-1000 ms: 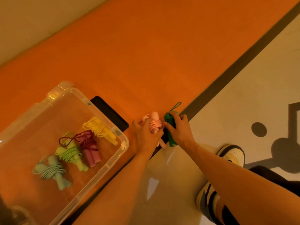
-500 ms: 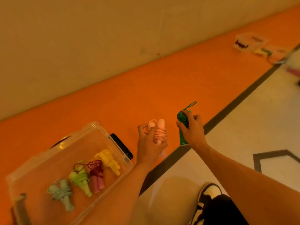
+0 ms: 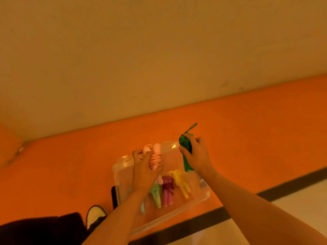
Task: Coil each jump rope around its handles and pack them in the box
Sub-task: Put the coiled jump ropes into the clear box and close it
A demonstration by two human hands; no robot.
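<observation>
The left hand [image 3: 143, 174] has its fingers curled around a coiled pink jump rope [image 3: 156, 159], and the right hand [image 3: 196, 156] grips a coiled green jump rope [image 3: 187, 165] with a small loop sticking up. Both are held over a clear plastic box [image 3: 206, 192] on the orange floor [image 3: 247, 138]. In the box lie a yellow rope [image 3: 180, 183], a maroon rope [image 3: 167, 190] and a light green rope [image 3: 156, 194], side by side. The left forearm crosses the box and hides most of a pale blue rope [image 3: 142, 208]. A black flat object [image 3: 114, 196] sits against the box's left side, with a shoe [image 3: 95, 214] nearby. A beige wall [image 3: 159, 50] rises behind.
</observation>
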